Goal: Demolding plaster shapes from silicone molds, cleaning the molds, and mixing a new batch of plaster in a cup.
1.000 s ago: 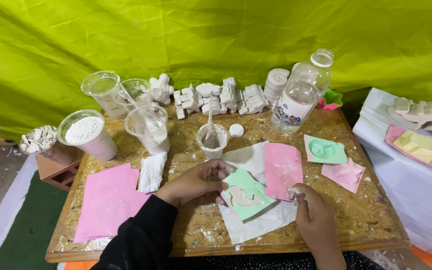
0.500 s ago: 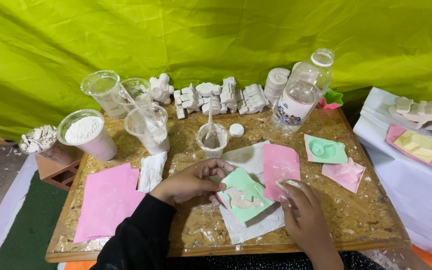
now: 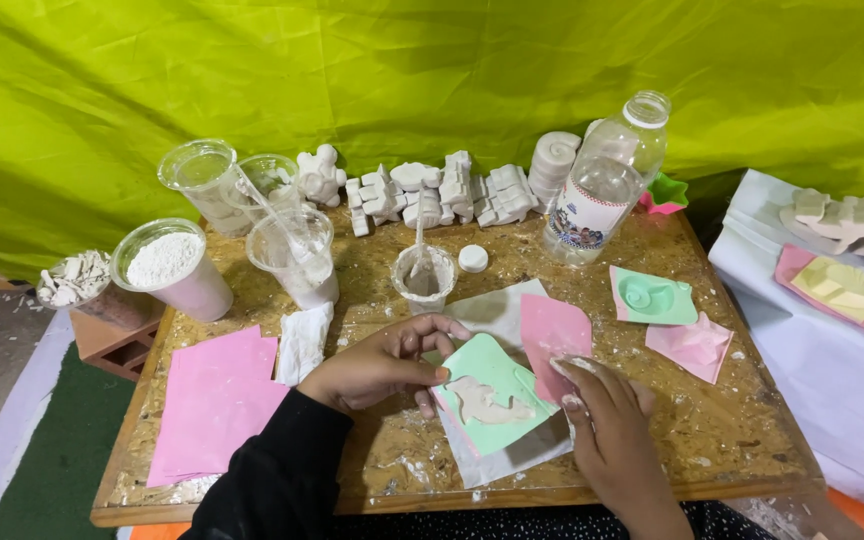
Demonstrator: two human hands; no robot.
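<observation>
Hands frame the green mould (image 3: pixel 497 395) at the table's (image 3: pixel 732 440) front edge: my left hand (image 3: pixel 384 362) pinches its left edge, my right hand (image 3: pixel 607 425) rests open-fingered alongside. I judge demoulding is underway; flexing gently around the white cast (image 3: pixel 485 401) comes next.

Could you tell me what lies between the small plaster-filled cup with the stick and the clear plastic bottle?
In the head view, a small round white lid lies on the wooden table between them.
</observation>
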